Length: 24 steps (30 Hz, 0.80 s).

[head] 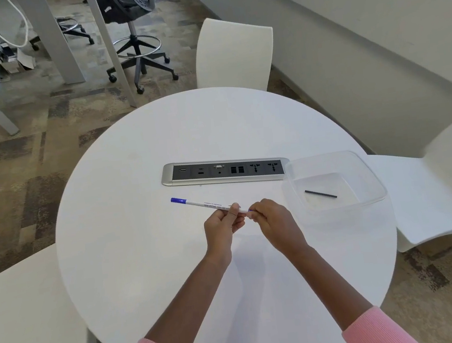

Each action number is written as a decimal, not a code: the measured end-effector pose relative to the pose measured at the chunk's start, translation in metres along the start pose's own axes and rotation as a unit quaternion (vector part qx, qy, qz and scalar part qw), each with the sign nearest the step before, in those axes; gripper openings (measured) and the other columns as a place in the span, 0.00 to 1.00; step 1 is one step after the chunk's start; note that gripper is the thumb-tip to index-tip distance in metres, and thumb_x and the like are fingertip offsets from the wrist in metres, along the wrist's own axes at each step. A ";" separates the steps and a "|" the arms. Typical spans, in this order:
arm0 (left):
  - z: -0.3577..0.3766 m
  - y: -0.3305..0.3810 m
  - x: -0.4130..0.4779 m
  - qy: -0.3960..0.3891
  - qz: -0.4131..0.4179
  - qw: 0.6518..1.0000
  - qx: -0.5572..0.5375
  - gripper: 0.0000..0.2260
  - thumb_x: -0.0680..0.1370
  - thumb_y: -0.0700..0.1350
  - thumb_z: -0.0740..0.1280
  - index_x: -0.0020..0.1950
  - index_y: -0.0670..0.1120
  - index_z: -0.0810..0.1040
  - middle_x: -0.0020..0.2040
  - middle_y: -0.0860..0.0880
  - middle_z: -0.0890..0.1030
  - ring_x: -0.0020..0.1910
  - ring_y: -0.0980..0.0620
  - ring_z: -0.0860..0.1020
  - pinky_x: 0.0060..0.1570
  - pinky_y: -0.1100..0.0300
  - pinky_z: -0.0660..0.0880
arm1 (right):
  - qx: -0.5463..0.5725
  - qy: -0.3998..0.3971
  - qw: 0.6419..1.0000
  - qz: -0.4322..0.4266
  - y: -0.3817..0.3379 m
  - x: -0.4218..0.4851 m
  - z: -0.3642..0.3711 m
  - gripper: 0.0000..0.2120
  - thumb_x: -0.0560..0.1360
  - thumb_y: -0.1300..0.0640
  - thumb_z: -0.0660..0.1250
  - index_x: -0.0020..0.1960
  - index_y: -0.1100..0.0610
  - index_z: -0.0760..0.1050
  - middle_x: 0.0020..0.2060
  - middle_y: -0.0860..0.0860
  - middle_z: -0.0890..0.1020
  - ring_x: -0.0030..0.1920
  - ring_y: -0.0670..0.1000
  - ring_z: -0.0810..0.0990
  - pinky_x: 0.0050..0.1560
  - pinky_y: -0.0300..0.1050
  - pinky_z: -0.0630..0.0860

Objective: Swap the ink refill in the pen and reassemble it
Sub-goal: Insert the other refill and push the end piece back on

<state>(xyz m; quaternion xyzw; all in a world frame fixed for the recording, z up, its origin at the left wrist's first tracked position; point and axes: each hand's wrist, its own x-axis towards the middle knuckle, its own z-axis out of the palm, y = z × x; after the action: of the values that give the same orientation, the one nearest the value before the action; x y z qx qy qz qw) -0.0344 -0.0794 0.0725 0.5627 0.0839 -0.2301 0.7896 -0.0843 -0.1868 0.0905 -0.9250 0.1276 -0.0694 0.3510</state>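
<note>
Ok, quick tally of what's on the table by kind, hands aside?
Pen, white barrel with blue cap, held by left hand and right hand: 1
Clear plastic container: 1
Thin black stick, probably a refill, inside the container: 1
Built-in socket panel: 1
Total: 4

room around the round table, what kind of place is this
Most likely an office meeting or break-out area. The round white table has a built-in power and data socket strip, a wheeled office chair stands on patterned carpet behind, and white moulded chairs ring the table.
</note>
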 end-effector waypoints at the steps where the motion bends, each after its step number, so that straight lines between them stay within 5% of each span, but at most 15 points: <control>1: 0.000 0.000 0.000 0.000 0.001 1.000 0.003 0.08 0.77 0.39 0.65 0.38 0.42 0.78 0.27 0.53 0.82 0.30 0.57 0.79 0.36 0.69 0.78 | 0.001 -0.005 1.000 0.001 0.001 0.001 -0.001 0.10 0.77 0.61 0.60 0.44 0.64 0.77 0.40 0.61 0.78 0.42 0.58 0.75 0.44 0.50 0.70; 5: 0.001 -0.001 0.000 -0.008 0.004 1.000 0.012 0.07 0.77 0.37 0.64 0.39 0.42 0.78 0.35 0.46 0.80 0.36 0.53 0.78 0.37 0.70 0.78 | 0.043 -0.036 0.998 0.040 0.003 0.006 -0.005 0.10 0.75 0.61 0.62 0.38 0.63 0.78 0.35 0.58 0.79 0.38 0.55 0.75 0.44 0.50 0.71; 9: 0.003 -0.001 -0.001 -0.027 0.014 0.999 0.025 0.08 0.77 0.36 0.64 0.39 0.42 0.77 0.36 0.46 0.79 0.37 0.52 0.78 0.37 0.70 0.78 | 0.172 -0.096 0.973 0.119 0.005 0.012 -0.014 0.14 0.74 0.62 0.63 0.30 0.58 0.75 0.25 0.50 0.73 0.27 0.47 0.69 0.33 0.39 0.68; 16: 0.004 0.001 -0.001 -0.021 0.007 0.999 0.027 0.08 0.78 0.37 0.64 0.40 0.42 0.78 0.36 0.45 0.80 0.37 0.51 0.78 0.37 0.69 0.77 | 0.326 -0.134 0.918 0.182 0.004 0.011 -0.016 0.18 0.79 0.58 0.57 0.33 0.58 0.76 0.26 0.51 0.75 0.24 0.44 0.72 0.28 0.33 0.72; 20: 0.003 -0.001 -0.003 0.006 -0.009 1.000 0.011 0.08 0.78 0.39 0.65 0.39 0.43 0.79 0.28 0.53 0.83 0.34 0.54 0.78 0.37 0.68 0.78 | 0.250 -0.026 0.955 0.155 0.003 0.003 -0.005 0.16 0.79 0.59 0.54 0.36 0.57 0.75 0.27 0.51 0.74 0.29 0.48 0.71 0.34 0.39 0.70; 24: -0.001 -0.003 -0.006 0.021 -0.013 1.000 -0.006 0.08 0.77 0.39 0.65 0.38 0.43 0.79 0.27 0.54 0.83 0.33 0.54 0.77 0.37 0.69 0.78 | 0.127 -0.004 0.989 0.072 0.004 -0.006 0.001 0.09 0.77 0.60 0.58 0.45 0.58 0.77 0.35 0.52 0.79 0.38 0.51 0.76 0.43 0.47 0.74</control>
<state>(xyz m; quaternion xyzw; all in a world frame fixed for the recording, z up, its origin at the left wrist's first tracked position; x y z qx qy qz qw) -0.0408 -0.0781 0.0720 0.5616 0.1091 -0.2277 0.7880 -0.0899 -0.1870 0.0869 -0.8616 0.1829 -0.0555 0.4701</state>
